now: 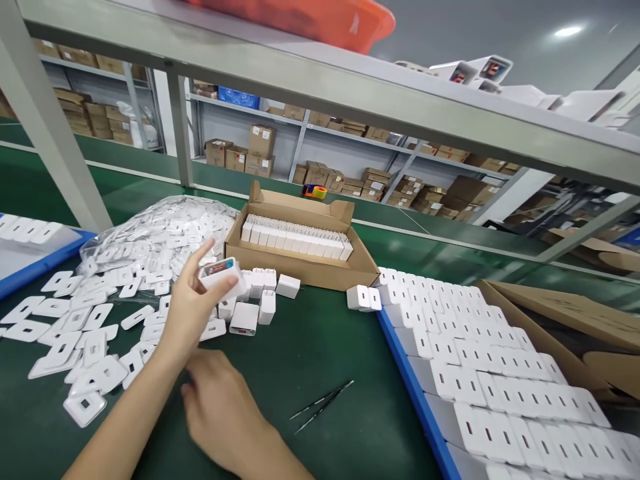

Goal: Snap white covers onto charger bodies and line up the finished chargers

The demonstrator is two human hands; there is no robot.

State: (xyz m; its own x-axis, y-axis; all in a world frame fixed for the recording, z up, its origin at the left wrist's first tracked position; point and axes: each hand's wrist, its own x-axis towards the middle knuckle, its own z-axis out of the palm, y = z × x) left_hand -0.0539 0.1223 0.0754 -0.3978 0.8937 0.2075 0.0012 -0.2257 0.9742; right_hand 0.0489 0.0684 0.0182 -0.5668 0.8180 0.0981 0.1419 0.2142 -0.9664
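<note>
My left hand (193,303) is raised over the green mat and closed on a white charger block (220,275), thumb and fingers pinching its sides, with its port face turned up. My right hand (220,407) lies low over the mat near me, back up, its fingers blurred and pointing left toward scattered flat white slotted pieces (95,333). Several loose white chargers (260,293) lie on the mat just behind the held block. A pair of thin tweezers (323,403) rests on the mat to the right of my right hand.
An open cardboard box (300,267) holds a row of white chargers. A clear bag of white pieces (160,233) lies at back left. A blue tray (425,413) at right is filled with white parts. Flat cardboard (575,313) lies at far right, and a metal frame post (50,133) stands at left.
</note>
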